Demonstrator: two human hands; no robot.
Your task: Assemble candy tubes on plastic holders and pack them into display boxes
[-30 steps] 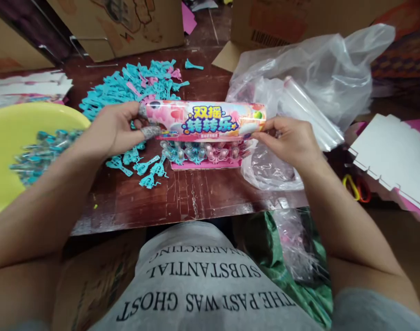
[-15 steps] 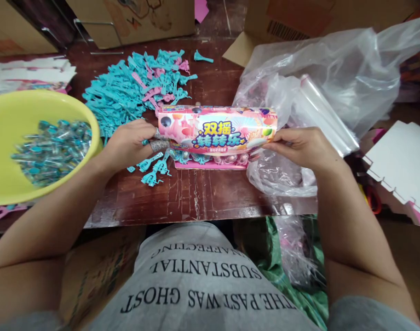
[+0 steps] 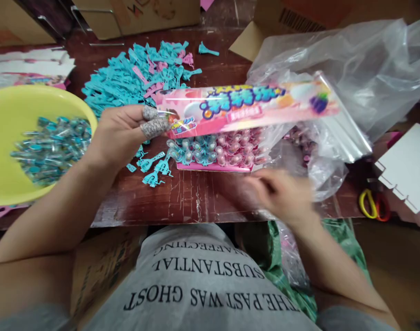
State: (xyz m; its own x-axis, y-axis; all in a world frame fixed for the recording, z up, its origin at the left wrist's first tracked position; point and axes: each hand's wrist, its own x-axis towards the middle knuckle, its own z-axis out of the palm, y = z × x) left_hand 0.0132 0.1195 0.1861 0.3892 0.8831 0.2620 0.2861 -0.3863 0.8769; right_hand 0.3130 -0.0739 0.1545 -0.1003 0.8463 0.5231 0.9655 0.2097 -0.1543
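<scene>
Head view: you are now holding the printed strip (image 3: 230,110) by one end only; half a second ago both hands were gripping it, and now it is stretching out flatter to the right, exposing more of the pink and blue capsules (image 3: 233,149) below.
Left hand: your left hand (image 3: 115,135) is pinching the strip's left end, thumb and finger closing in grey wraps, palm turning inward.
Right hand: your right hand (image 3: 282,193) is blurring off the strip, hovering near the table's front edge with fingers curling; how far open it is, or whether it is holding anything, you cannot tell.
Strip: it is hanging above the pink tray (image 3: 215,168), its free end overlapping the clear roll (image 3: 351,138) in view; contact is not readable.
Table: the brown table (image 3: 137,204) is ending just below the right hand; the yellow basin (image 3: 2,151) is bounding the left, turquoise parts (image 3: 115,85) the back, the plastic bag (image 3: 371,59) the right.
</scene>
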